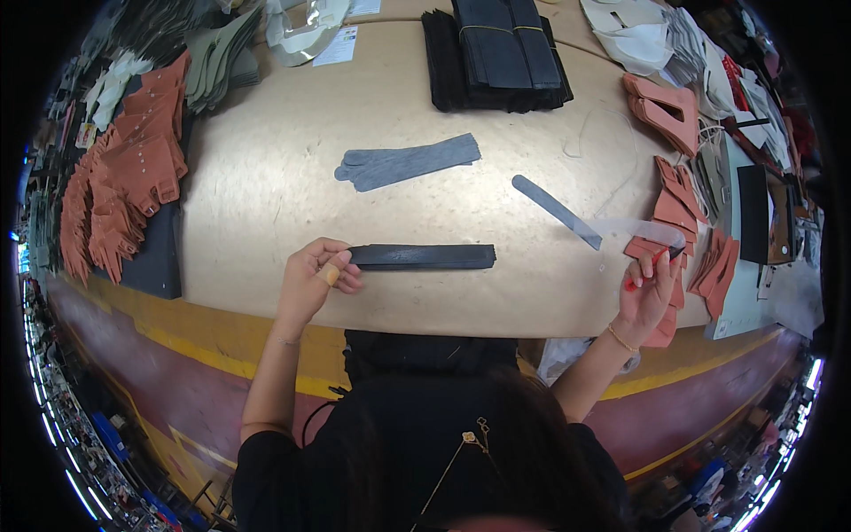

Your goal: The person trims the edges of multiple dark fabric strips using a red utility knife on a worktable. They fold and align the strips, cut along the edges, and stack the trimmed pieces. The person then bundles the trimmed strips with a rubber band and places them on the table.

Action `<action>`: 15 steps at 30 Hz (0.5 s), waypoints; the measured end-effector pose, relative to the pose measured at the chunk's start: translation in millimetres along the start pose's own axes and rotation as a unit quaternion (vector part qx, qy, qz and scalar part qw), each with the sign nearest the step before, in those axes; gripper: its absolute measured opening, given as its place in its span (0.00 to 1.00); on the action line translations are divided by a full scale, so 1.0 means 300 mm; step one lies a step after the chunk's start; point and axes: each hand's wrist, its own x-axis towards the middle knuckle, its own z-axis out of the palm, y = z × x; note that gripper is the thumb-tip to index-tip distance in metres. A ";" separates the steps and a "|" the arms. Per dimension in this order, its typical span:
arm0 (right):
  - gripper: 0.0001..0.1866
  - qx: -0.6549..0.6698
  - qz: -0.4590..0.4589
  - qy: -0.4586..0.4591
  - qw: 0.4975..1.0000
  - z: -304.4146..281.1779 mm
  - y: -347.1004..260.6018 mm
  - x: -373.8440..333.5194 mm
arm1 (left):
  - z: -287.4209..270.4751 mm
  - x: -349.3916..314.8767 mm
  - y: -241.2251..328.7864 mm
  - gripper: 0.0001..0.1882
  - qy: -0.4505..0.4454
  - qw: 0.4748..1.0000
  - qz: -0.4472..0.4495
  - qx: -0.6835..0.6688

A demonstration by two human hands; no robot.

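My left hand [317, 277], with a tan wrap on its thumb, grips the left end of a stack of narrow black strips [424, 257] lying along the near side of the table. My right hand [647, 291] is closed on a small red-and-black tool [659, 256] at the right; its exact kind is hard to make out. A translucent strip [640, 230] lies beside that tool. Farther in, a fanned bundle of grey-blue strips [408, 162] rests flat. One single grey-blue strip [557, 211] lies slantwise between the bundle and my right hand.
Reddish-brown cut pieces [142, 164] are heaped at the left, more [675, 199] at the right. Banded black stacks [501, 53] stand at the back. Green-grey pieces [217, 62] sit back left, white pieces [628, 35] back right. A black box [764, 213] stands at the far right.
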 end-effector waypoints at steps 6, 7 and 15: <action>0.13 -0.036 -0.007 0.023 0.999 0.034 0.018 0.002 | 0.002 0.014 0.011 0.09 0.001 1.000 -0.010 0.014; 0.13 -0.045 -0.013 0.011 0.999 0.036 0.020 0.002 | 0.005 0.015 0.010 0.09 -0.002 1.000 -0.005 0.008; 0.12 -0.055 -0.036 0.012 0.998 0.033 0.025 -0.008 | 0.057 -0.030 0.090 0.23 0.085 0.873 0.135 0.461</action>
